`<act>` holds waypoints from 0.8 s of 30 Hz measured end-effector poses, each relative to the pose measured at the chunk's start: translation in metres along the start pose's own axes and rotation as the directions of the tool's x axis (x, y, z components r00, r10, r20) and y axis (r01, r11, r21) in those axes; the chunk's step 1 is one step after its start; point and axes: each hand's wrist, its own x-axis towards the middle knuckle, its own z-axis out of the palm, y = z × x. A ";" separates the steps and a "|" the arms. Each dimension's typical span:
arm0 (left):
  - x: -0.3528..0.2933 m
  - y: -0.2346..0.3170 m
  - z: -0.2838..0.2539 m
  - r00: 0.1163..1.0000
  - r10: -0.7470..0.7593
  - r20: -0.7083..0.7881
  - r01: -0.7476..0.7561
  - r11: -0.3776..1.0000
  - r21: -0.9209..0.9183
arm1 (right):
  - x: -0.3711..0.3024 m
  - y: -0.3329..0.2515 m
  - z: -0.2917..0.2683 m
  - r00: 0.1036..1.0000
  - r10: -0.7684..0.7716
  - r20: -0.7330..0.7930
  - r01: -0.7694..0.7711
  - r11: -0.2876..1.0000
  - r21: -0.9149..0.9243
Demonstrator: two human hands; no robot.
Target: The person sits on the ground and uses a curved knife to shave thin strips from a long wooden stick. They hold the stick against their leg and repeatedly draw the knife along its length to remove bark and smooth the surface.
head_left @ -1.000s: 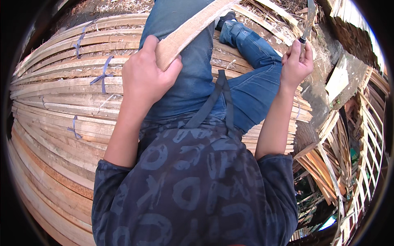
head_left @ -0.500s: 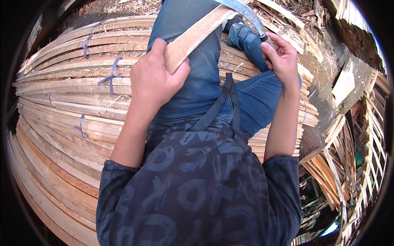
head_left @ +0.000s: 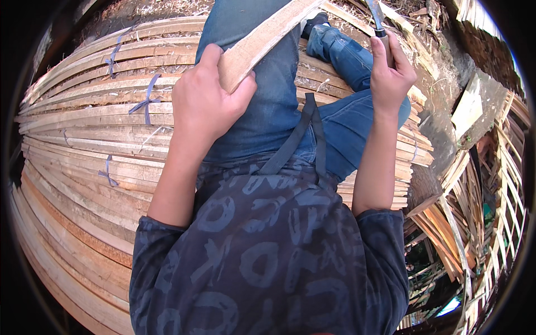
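Note:
My left hand (head_left: 209, 100) grips the near end of a pale wooden slat (head_left: 254, 50), thumb on one side and fingers over the other. The slat slants up and right across my jeans-clad leg and runs out of view at the top. In my right hand (head_left: 391, 75) is a sickle by its wooden handle (head_left: 386, 47), a dark collar at the blade's base. Its blue-grey blade (head_left: 375, 12) points up and is cut off by the top edge. Blade and slat are apart.
Under and left of me lie stacked long wooden strips (head_left: 84, 167), some tied with a purple cord (head_left: 148, 100). Rocks and a flat stone slab (head_left: 480, 109) stand at the right. Below them are split slats (head_left: 446, 240) and a lattice of thin strips (head_left: 505, 190). Shavings litter the ground.
The sickle has swung up and right, away from the slat, and its handle now shows in my right hand. My left hand and the slat have shifted slightly left.

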 end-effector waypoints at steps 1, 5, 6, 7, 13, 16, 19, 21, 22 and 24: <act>0.000 -0.001 0.000 1.000 -0.006 0.000 0.006 1.000 -0.007 | -0.002 0.001 0.001 0.999 -0.050 -0.015 0.048 0.997 -0.063; 0.000 0.000 0.000 1.000 0.010 -0.012 -0.011 1.000 -0.011 | -0.004 0.012 0.003 0.980 -0.191 -0.052 0.179 0.969 -0.172; 0.000 0.000 -0.001 1.000 0.009 -0.007 -0.009 1.000 -0.015 | -0.003 0.015 0.003 0.978 -0.199 -0.068 0.187 0.971 -0.147; 0.000 0.000 0.000 1.000 0.007 -0.004 -0.007 1.000 -0.019 | -0.002 0.018 0.003 0.975 -0.208 -0.083 0.197 0.973 -0.122; -0.002 -0.001 -0.002 1.000 0.006 0.000 -0.006 1.000 -0.002 | 0.021 0.000 -0.030 0.449 0.317 0.835 -0.854 0.426 0.298; 0.000 0.000 -0.001 1.000 0.014 -0.008 -0.015 1.000 -0.026 | 0.026 0.010 -0.030 0.468 0.269 0.842 -0.861 0.352 0.366; 0.000 0.000 -0.001 1.000 0.004 -0.013 -0.005 1.000 -0.029 | 0.023 -0.002 -0.023 0.588 0.386 0.710 -0.778 0.510 0.367; 0.000 0.000 0.000 1.000 -0.005 -0.013 0.004 1.000 -0.026 | 0.018 -0.014 -0.017 0.722 0.431 0.541 -0.641 0.712 0.288; 0.000 -0.001 0.000 1.000 -0.010 -0.011 0.010 1.000 -0.025 | 0.017 -0.012 -0.017 0.772 0.395 0.497 -0.573 0.771 0.278; -0.001 -0.001 0.000 1.000 -0.007 -0.015 0.007 1.000 -0.016 | 0.009 -0.007 -0.008 0.952 0.154 0.264 -0.190 0.975 0.118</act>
